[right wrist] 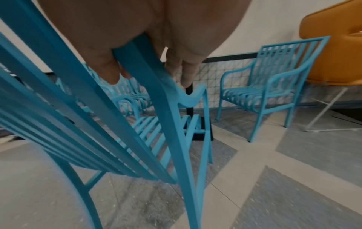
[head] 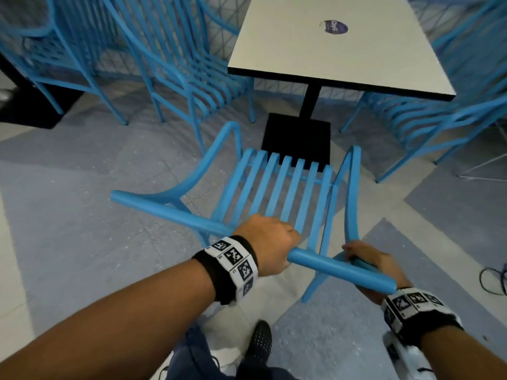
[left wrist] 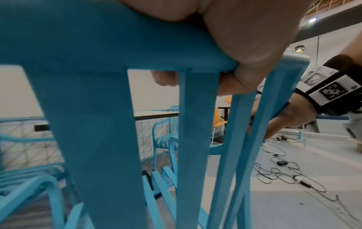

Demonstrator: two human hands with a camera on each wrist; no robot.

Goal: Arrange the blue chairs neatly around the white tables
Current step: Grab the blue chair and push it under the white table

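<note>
A blue slatted armchair [head: 285, 185] stands in front of me in the head view, its seat front close to the black base [head: 297, 138] of the white square table [head: 301, 58]. My left hand [head: 270, 239] grips the chair's round top rail [left wrist: 98, 46] from above, fingers curled under it. My right hand [head: 370, 260] sits lower, under the rail's right end, fingers wrapped round the thin right armrest bar [right wrist: 141, 62]. The palm [right wrist: 127, 23] fills the top of the right wrist view.
Two more blue chairs [head: 178, 78] stand left of the table and another blue chair [head: 439, 119] to its right, before a mesh wall. An orange chair [right wrist: 333, 46] is far right. Black cables [head: 493, 278] lie on the floor at right. My shoe [head: 259, 341] is below the chair.
</note>
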